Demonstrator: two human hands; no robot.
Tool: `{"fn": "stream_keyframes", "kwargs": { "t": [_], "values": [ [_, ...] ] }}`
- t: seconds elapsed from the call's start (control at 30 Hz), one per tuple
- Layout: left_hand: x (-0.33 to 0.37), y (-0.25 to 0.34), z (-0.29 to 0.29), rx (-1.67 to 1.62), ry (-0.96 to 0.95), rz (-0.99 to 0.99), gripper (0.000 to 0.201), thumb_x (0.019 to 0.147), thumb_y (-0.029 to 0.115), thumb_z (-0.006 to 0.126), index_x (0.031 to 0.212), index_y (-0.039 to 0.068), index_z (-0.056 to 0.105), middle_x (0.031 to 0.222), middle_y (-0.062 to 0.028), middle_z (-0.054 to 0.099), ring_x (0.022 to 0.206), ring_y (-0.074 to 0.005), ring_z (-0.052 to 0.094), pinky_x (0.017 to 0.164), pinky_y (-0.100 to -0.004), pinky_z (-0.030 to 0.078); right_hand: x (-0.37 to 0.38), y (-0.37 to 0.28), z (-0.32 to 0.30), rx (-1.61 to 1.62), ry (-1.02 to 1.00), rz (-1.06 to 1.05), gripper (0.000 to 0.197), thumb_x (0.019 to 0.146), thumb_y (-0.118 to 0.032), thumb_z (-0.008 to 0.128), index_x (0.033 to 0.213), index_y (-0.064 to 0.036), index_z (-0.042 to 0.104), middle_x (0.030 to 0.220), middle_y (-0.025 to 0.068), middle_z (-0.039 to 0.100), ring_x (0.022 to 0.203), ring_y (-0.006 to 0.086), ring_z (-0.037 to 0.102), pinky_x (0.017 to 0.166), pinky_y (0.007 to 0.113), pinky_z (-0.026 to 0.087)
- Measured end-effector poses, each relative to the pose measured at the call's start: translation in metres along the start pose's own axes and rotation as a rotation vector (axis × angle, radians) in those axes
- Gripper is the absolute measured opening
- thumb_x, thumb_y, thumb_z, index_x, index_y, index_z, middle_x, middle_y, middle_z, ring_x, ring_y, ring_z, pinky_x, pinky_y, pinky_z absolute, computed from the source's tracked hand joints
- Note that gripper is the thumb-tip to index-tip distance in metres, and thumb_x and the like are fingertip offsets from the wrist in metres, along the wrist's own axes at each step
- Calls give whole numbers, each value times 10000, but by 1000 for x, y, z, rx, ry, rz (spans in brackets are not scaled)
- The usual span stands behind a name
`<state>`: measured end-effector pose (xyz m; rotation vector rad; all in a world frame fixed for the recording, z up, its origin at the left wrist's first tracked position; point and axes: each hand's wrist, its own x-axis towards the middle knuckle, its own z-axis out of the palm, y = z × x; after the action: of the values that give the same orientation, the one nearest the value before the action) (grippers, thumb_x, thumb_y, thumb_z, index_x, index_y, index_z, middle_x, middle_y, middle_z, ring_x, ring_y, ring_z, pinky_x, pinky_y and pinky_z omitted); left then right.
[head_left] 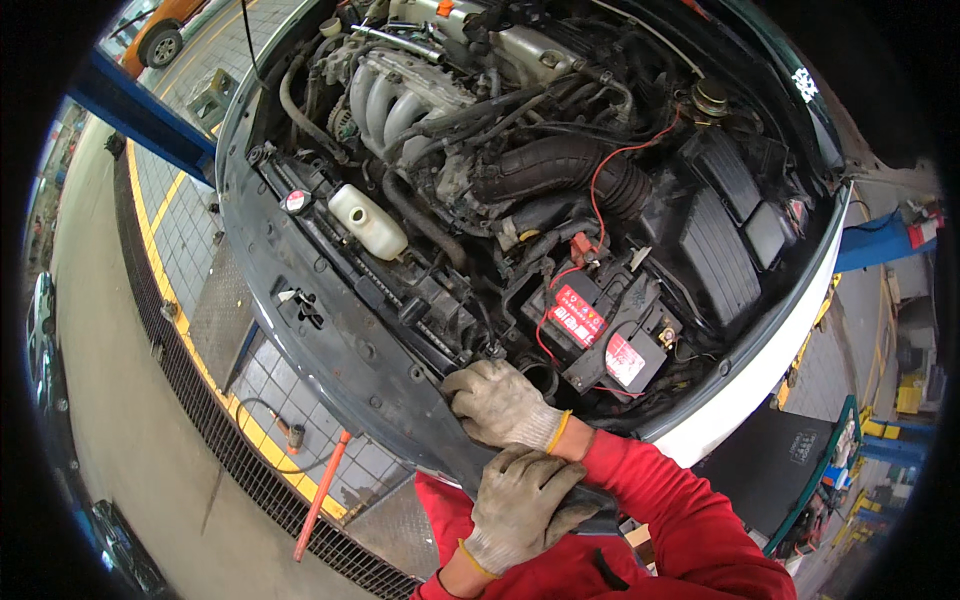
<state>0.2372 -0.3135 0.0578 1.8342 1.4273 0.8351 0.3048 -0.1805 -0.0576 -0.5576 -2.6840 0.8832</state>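
Note:
My right hand [505,405], in a worn off-white knit glove, reaches over the dark front panel [375,395] of a car's open engine bay. Its fingers curl down beside a small metal fitting [492,351]; whatever they hold is hidden. Just nearer to me, my left hand [527,505], gloved alike, has bent fingers close to my right wrist, over the car's dark front edge. Its palm is covered, so I cannot make out what it grips. Right of my right hand sits the battery [620,325] with red labels, and behind it a red clamp [584,248] on a red wire.
Farther back are a white plastic reservoir [368,222], a black ribbed air duct [560,170] and a silver intake manifold [400,95]. An orange-red handle [322,495] stands left of the bumper, by a floor grating [215,415]. A blue lift arm [140,115] reaches the car's left side.

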Motion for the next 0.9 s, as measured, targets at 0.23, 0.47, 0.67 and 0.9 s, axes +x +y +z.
{"fn": "stream_keyframes", "kwargs": {
  "t": [0.23,0.47,0.67,0.9],
  "values": [
    [0,0,2,52,-25,14,511,982,537,816,1281,124,795,1222,-95,761,1196,-351,714,1119,-568,512,0,3,2,17,56,-23,189,834,-224,802,998,-132,800,1277,51,726,1161,298,675,964,477,564],
    [0,0,5,71,-25,24,516,1032,539,767,1302,99,777,1186,-114,739,1167,-390,704,1104,-583,513,-2,4,10,29,56,-9,167,822,-208,790,959,-113,801,1282,58,720,1185,293,674,1003,473,544],
    [1,1,6,73,-12,37,492,1027,519,771,1292,105,777,1181,-115,735,1149,-388,708,1084,-588,521,-4,6,10,34,83,-66,174,864,-250,786,981,-122,791,1332,36,702,1171,272,652,990,465,548],
    [1,-2,7,64,-22,32,487,997,516,800,1263,108,793,1140,-108,754,1110,-389,735,1064,-583,533,-3,4,9,15,100,-37,168,851,-241,798,953,-108,790,1359,47,704,1210,292,662,1013,478,553]
  ]
}}
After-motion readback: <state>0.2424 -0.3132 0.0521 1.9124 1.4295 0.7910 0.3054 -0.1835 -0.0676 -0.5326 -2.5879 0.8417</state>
